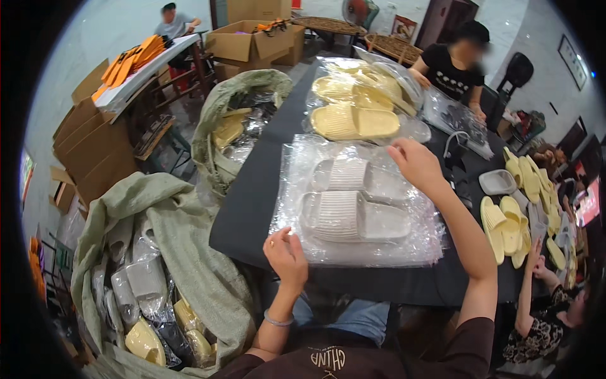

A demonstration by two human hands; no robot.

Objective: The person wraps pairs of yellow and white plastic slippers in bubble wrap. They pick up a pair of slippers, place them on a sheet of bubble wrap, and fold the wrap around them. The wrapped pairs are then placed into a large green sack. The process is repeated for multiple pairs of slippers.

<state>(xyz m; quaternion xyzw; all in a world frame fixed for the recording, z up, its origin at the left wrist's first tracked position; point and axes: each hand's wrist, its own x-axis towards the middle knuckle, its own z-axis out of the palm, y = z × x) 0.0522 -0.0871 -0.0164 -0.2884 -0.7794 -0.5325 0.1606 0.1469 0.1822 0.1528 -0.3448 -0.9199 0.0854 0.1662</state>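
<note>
Nearest the wearer, at the lower left, a large grey-green sack (189, 252) is seen standing open, filled with bagged slippers in grey, cream and black. Just beyond it, the left hand (287, 256) is placed at the near left corner of a clear plastic bag (297, 189) that lies flat on the black table (246, 208); the bag's edge is pinched between thumb and fingers, with the wrist bent upward and a bracelet (276, 320) worn on it. Inside the bag a pair of grey slippers (353, 215) is laid side by side, their long axes running left to right across the table, the ribbed straps toward the left and the smooth ends toward the right. The pair lies between the two hands, to the right of the left hand and on the near side of the right one. The right arm is stretched forward over the bag's right side, and the right hand (413, 164) is set on the bag's far edge, fingers curled down onto the plastic; a firm grip cannot be told. Farther on, bagged yellow slippers (353, 120) are stacked, and a second sack (221, 101) stands to the left.
</note>
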